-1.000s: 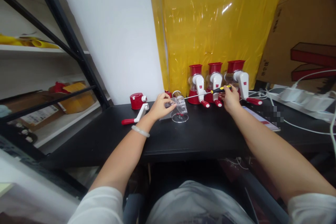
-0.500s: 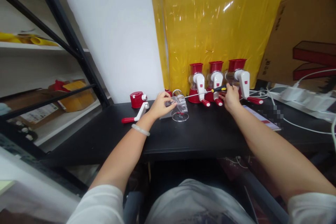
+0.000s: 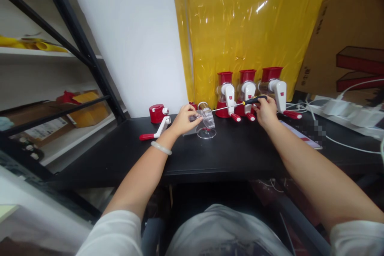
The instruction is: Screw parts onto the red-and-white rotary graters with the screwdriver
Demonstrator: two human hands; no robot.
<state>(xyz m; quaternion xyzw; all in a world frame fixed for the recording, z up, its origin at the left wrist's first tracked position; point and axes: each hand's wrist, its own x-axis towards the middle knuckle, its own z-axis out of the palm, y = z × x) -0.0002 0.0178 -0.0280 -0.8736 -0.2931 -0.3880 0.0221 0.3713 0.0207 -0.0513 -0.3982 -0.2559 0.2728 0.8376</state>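
My left hand is closed on a clear plastic grater body, which lies tilted on the black table with its round rim low. In my right hand is a screwdriver with a black and yellow handle. Its long metal shaft points left, and the tip meets or comes close to the right side of the clear body; contact cannot be made out. Behind the clear body shows a metal grater drum. Left of my left hand sit a red base part and a white crank with a red grip.
Three assembled rotary graters stand along the back by the yellow sheet. A phone or tablet lies right of my right hand, near a power strip and white cables. A black-framed shelf rises at left.
The screwdriver's handle has risen slightly and moved a little right, and the fingers of my right hand have shifted on it. My left hand keeps holding the clear body almost unmoved.
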